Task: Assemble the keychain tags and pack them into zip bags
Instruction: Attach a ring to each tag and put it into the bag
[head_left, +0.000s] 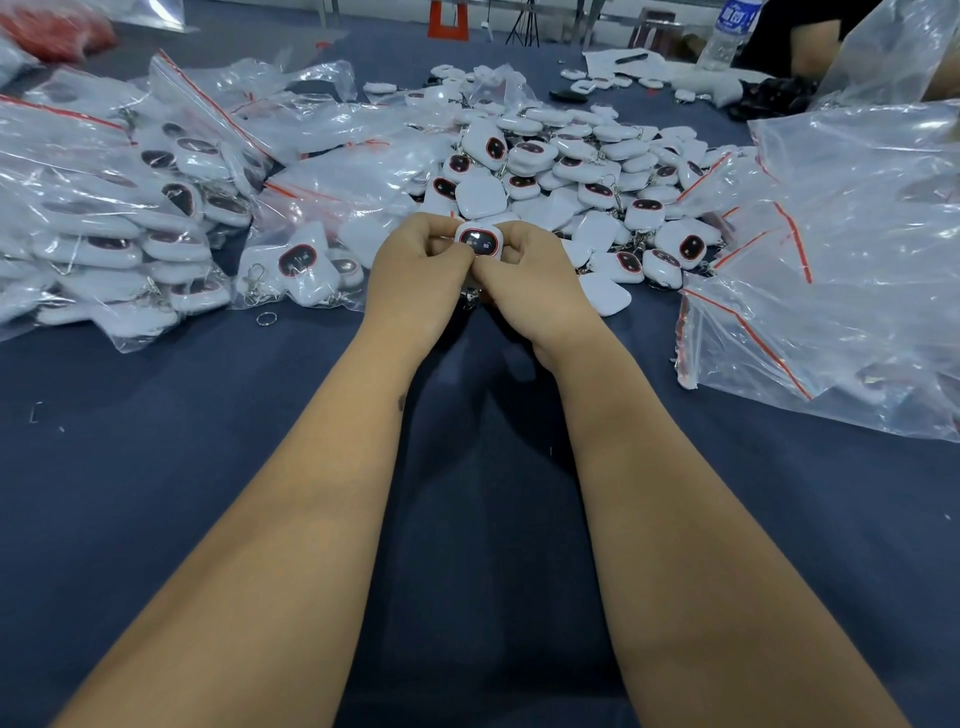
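Observation:
A white keychain tag (479, 242) with a dark, red-rimmed face is held up between both hands above the dark blue table (182, 441). My left hand (418, 275) pinches its left side and my right hand (535, 283) pinches its right side. A bit of metal chain (471, 299) hangs below the hands. Behind them lies a big loose pile of the same tags (571, 171). Filled zip bags (130, 208) with red seal strips are stacked at the left. Clear zip bags (841, 260) lie heaped at the right.
A loose metal ring (265, 318) lies on the cloth near the left bags. At the far right another person's arm (815, 41) and a water bottle (727, 31) are at the table's back edge, with papers and a pen (631, 58) nearby.

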